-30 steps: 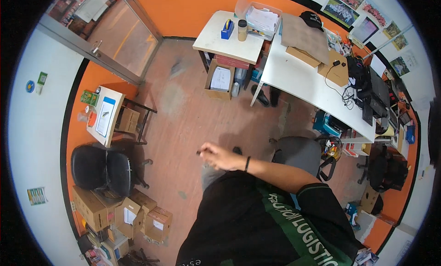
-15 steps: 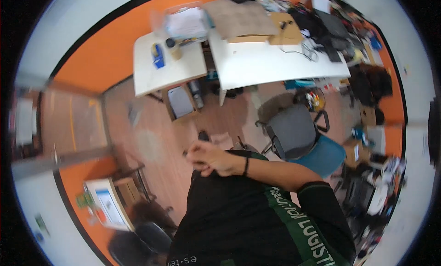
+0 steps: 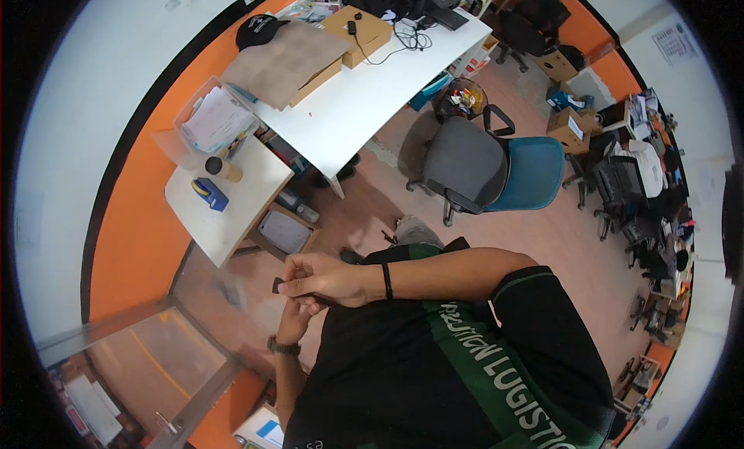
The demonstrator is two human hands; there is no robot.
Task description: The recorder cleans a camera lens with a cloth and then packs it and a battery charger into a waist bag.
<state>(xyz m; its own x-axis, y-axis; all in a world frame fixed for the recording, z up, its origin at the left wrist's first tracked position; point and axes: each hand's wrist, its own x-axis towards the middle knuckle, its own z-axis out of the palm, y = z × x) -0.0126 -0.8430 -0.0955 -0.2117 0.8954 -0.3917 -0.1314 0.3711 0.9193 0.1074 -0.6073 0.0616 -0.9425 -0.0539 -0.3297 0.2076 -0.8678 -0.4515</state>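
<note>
My right hand (image 3: 329,280), with a black band at the wrist, reaches across my body from the right. Its thumb and fingers pinch a small dark flat piece (image 3: 277,284) whose kind I cannot make out. Just below, my left hand (image 3: 294,319), wearing a dark watch (image 3: 284,346), comes up against the right one. The left fingers are closed, partly hidden behind the right hand, and a dark edge shows between the two. Both hands are in front of my black and green shirt (image 3: 434,348).
A white desk (image 3: 349,119) bears a cardboard box (image 3: 364,34), a black cap (image 3: 260,32) and cables. On the lower side table (image 3: 232,236) are a blue tape dispenser (image 3: 209,195), a cup (image 3: 225,170) and a paper-filled plastic bin (image 3: 217,123). Grey (image 3: 465,162) and teal (image 3: 527,174) chairs stand right.
My view has turned, so the desks appear farther left and tilted. My left hand and its watch have come into sight beneath the right hand, where the small dark piece now shows clearly.
</note>
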